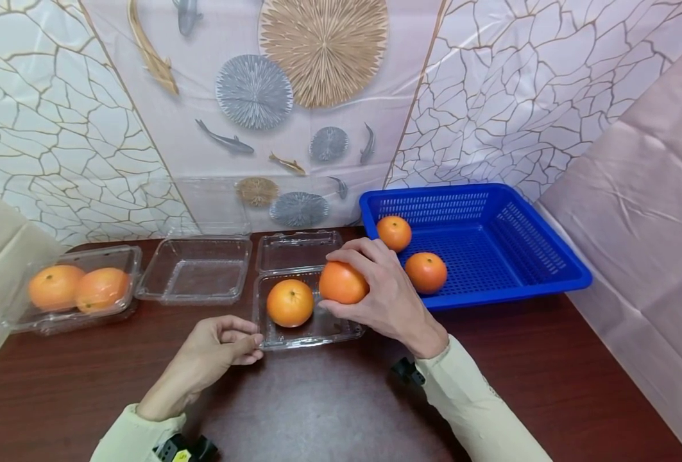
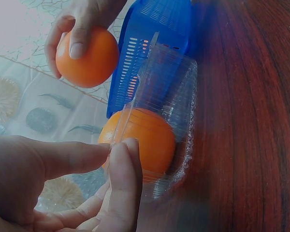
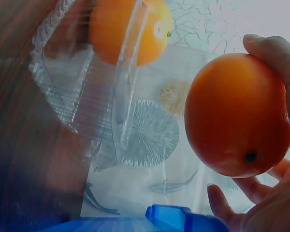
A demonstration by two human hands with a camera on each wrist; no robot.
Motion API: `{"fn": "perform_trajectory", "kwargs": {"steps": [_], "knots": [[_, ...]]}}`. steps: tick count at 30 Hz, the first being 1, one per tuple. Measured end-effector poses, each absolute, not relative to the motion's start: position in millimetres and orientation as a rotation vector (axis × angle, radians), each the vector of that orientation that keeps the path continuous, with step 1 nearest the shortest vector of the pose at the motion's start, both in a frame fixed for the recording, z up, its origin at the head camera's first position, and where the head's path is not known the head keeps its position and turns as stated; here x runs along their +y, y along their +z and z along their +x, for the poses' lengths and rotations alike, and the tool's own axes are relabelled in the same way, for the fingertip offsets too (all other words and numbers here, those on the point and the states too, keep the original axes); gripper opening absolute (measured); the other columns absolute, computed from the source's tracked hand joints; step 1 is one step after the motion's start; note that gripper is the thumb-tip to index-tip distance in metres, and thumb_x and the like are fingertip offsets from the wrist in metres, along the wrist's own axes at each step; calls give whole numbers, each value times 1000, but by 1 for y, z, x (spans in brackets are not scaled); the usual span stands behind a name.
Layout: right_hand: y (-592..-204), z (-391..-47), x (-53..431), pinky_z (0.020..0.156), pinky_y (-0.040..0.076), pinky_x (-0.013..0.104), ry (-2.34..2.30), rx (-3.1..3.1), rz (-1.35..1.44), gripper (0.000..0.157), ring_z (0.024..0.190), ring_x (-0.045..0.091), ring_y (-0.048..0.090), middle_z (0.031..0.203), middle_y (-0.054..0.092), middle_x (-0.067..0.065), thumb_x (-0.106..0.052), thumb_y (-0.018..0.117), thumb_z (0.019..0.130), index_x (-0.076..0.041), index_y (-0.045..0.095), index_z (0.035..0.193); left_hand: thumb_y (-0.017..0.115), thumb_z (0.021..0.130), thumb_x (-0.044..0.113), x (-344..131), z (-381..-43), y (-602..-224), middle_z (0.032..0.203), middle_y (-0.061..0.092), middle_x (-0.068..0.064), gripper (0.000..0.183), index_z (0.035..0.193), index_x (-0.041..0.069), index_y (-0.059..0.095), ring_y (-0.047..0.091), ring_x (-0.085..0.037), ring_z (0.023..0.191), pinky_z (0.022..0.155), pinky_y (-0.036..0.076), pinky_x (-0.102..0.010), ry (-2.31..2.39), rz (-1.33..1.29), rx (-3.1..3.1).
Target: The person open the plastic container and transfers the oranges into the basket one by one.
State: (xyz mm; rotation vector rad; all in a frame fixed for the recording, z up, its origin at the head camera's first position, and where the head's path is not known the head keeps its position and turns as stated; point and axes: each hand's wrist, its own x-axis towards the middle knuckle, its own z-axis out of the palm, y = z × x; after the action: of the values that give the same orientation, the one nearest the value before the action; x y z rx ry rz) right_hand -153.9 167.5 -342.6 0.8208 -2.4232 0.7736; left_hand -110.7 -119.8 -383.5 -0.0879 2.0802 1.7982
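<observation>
My right hand (image 1: 383, 295) grips an orange (image 1: 342, 282) between thumb and fingers, over the right part of a clear plastic clamshell box (image 1: 312, 340). In the right wrist view that held orange (image 3: 237, 116) is above the box's rim and apart from it. Another orange (image 1: 290, 303) sits in the left part of the same box, whose lid (image 1: 299, 251) lies folded back. With thumb and fingertips, my left hand (image 1: 216, 350) pinches the box's front left corner. The left wrist view shows this pinch on the rim (image 2: 117, 130).
A blue basket (image 1: 491, 296) at the right holds two oranges, one at the back (image 1: 394, 233) and one in front (image 1: 426, 273). An open clear box (image 1: 193, 298) stands left of the middle. At the far left, a closed clear box (image 1: 133, 269) contains two oranges (image 1: 102, 289).
</observation>
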Motion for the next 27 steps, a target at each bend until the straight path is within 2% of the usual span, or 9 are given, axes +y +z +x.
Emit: {"fn": "perform_trajectory", "kwargs": {"steps": [7,14,22,27], "knots": [[-339,-157,173,93,47,42,785,-2416,781,60,112,20,56,118,64,1,-45,93,68,-21,70,118,61,98,-1,-121,-110,-384,99,76,-14,29,122,-16,56,73,-13,79,75,64,-24,1805,-62,2076],[-336,-159,182,90,48,43,792,-2439,738,60,112,21,56,119,64,1,-46,93,70,-20,70,119,63,98,1,-121,-110,-384,96,77,-13,29,121,-15,57,72,-14,79,75,65,-25,1804,-59,2083],[-334,-162,194,85,44,47,791,-2450,669,60,121,26,53,122,63,5,-46,92,70,-20,70,119,62,98,0,-122,-110,-383,97,76,-14,28,121,-15,57,72,-14,79,75,64,-24,1802,-53,2082],[-332,-165,201,85,48,46,801,-2421,650,59,119,28,54,124,61,6,-46,92,70,-21,69,118,63,98,0,-121,-110,-383,96,77,-13,29,121,-15,57,72,-14,79,74,64,-24,1803,-59,2080]]}}
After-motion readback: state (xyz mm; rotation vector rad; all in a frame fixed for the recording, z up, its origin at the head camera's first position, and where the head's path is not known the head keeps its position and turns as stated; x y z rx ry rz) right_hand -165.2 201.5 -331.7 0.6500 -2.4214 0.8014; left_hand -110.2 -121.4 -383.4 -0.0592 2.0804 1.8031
